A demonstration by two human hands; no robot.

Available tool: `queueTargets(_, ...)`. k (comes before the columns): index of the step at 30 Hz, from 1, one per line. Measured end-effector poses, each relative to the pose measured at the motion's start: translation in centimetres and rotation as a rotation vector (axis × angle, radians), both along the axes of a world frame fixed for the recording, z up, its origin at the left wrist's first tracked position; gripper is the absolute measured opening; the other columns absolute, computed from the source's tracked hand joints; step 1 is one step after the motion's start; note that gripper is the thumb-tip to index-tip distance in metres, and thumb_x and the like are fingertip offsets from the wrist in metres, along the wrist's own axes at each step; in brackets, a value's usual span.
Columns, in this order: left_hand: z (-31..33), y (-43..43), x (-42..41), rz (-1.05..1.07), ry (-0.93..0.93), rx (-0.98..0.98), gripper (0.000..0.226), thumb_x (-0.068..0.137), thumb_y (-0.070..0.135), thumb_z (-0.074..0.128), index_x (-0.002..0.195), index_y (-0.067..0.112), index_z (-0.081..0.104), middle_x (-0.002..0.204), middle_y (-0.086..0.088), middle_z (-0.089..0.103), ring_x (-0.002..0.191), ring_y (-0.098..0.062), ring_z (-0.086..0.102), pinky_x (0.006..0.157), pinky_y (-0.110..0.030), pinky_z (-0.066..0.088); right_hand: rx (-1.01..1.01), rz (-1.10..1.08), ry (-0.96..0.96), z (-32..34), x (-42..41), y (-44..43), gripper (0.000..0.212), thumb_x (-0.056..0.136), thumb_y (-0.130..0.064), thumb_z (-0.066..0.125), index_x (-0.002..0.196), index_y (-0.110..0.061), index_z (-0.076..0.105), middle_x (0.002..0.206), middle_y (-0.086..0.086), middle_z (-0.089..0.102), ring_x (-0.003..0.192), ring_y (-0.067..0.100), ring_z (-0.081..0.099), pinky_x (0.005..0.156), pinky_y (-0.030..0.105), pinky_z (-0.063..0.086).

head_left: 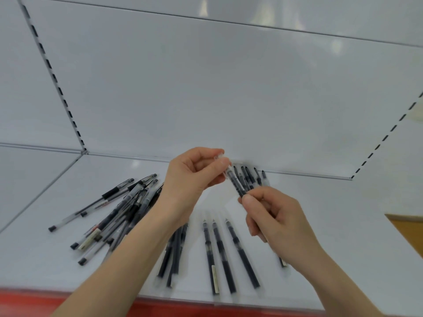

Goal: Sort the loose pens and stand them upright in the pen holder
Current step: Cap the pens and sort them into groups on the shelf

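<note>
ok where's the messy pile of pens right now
In the head view the pile of pens lies on the white shelf, left of the left hand.

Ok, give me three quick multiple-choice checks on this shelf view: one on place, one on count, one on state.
1. Where does the tangled heap of loose black and clear pens lie?
A. left of the left hand
B. right of the right hand
C. on the red shelf edge

2. How many dark pens lie side by side in the separated row between the forearms?
A. one
B. three
C. six

3. What is the left hand doing?
A. lying flat on the white shelf
B. pinching a clear cap
C. hanging empty

Answers: 1 A, the heap spreads over the white metal shelf on the left. 2 B, three lie parallel. 3 B, its fingers pinch the clear plastic cap while the right hand holds a bundle of dark pens.
</note>
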State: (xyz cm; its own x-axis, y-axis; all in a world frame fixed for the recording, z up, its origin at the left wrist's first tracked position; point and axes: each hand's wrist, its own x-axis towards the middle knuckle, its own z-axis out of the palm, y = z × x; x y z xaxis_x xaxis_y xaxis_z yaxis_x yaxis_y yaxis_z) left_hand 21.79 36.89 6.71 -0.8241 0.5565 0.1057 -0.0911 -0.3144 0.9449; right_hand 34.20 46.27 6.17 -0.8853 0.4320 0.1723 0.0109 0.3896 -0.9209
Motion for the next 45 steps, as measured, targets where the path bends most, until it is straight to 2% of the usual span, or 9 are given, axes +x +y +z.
queueTargets(7,-2.4,-0.7,-3.1,0.107,0.201,-0.382,0.01,0.082,0.005,0.064,0.09,0.008,0.069,0.069,-0.003,0.064,0.05,-0.003,0.057,0.059,-0.018,0.055,0.239,-0.091,-0.231,-1.3,-1.9,4.6,0.021,0.088,-0.024,0.056,0.07,-0.017,0.064,0.061,-0.006,0.066,0.052,0.006,0.057,0.053,0.019,0.044)
queueTargets(10,-3.2,-1.2,-4.1,0.135,0.443,-0.65,0.011,0.082,0.01,0.062,0.088,0.016,0.069,0.075,0.003,0.065,0.058,-0.005,0.059,0.067,-0.025,0.051,0.454,-0.157,-0.307,-2.4,-3.9,6.5,0.016,0.087,-0.024,0.057,0.077,-0.014,0.064,0.068,-0.004,0.062,0.069,0.016,0.057,0.063,0.019,0.041)
queueTargets(13,-3.6,-1.4,-4.6,0.136,0.64,-0.904,0.021,0.083,0.013,0.059,0.102,0.01,0.068,0.084,0.001,0.063,0.077,-0.011,0.055,0.073,-0.017,0.036,0.587,-0.129,-0.367,-3.2,-5.7,6.7,0.018,0.087,-0.025,0.056,0.083,-0.01,0.063,0.076,0.0,0.061,0.077,0.019,0.055,0.068,0.027,0.042)
queueTargets(18,-3.7,-1.8,-4.6,0.087,0.76,-1.08,0.029,0.085,0.02,0.059,0.112,0.01,0.062,0.107,-0.007,0.06,0.099,-0.02,0.053,0.082,-0.022,0.037,0.822,-0.103,-0.565,-3.2,-7.1,5.5,0.034,0.086,-0.027,0.054,0.059,-0.014,0.038,0.059,-0.003,0.042,0.054,0.016,0.039,0.046,0.027,0.024)
queueTargets(21,-3.8,-1.6,-4.8,0.083,0.778,-1.096,0.033,0.085,0.029,0.061,0.114,0.014,0.06,0.107,-0.005,0.054,0.094,-0.017,0.05,0.08,-0.023,0.035,0.855,-0.098,-0.636,-3.1,-7.5,5.2,0.039,0.087,-0.024,0.051,0.057,-0.015,0.029,0.057,-0.002,0.036,0.049,0.012,0.032,0.045,0.026,0.022)
queueTargets(29,-3.9,2.3,-6.7,0.035,0.958,-1.06,0.028,0.089,0.023,0.057,0.113,0.009,0.06,0.114,-0.01,0.055,0.099,-0.025,0.056,0.085,-0.027,0.039,0.717,-0.043,-0.666,-2.4,-7.5,5.6,0.044,0.082,-0.015,0.057,0.049,-0.013,0.029,0.048,-0.001,0.032,0.043,0.013,0.031,0.043,0.026,0.024)
queueTargets(35,-5.0,5.8,-9.1,-0.134,1.147,-1.097,0.033,0.09,0.007,0.05,0.123,0.008,0.056,0.127,-0.011,0.053,0.116,-0.027,0.05,0.099,-0.032,0.037,0.559,-0.082,-0.526,-2.4,-5.8,6.7,0.042,0.085,-0.019,0.057,0.05,-0.008,0.035,0.047,0.002,0.033,0.045,0.015,0.032,0.045,0.025,0.024)
queueTargets(39,-5.5,6.7,-9.7,-0.153,1.175,-1.106,0.028,0.09,0.01,0.051,0.115,0.008,0.061,0.122,-0.011,0.057,0.112,-0.027,0.052,0.094,-0.03,0.038,0.425,-0.194,-0.411,-2.1,-4.1,7.6,0.031,0.086,-0.024,0.055,0.079,0.006,0.059,0.063,0.007,0.053,0.06,0.017,0.048,0.056,0.026,0.038)
queueTargets(45,-4.9,6.1,-9.3,-0.096,1.059,-0.967,0.014,0.089,0.01,0.053,0.098,0.004,0.062,0.102,-0.01,0.062,0.092,-0.024,0.057,0.079,-0.026,0.041,0.258,-0.217,-0.257,-1.8,-1.8,7.6,0.018,0.089,-0.025,0.055,0.081,-0.009,0.06,0.077,0.013,0.068,0.058,0.011,0.058,0.057,0.022,0.045)
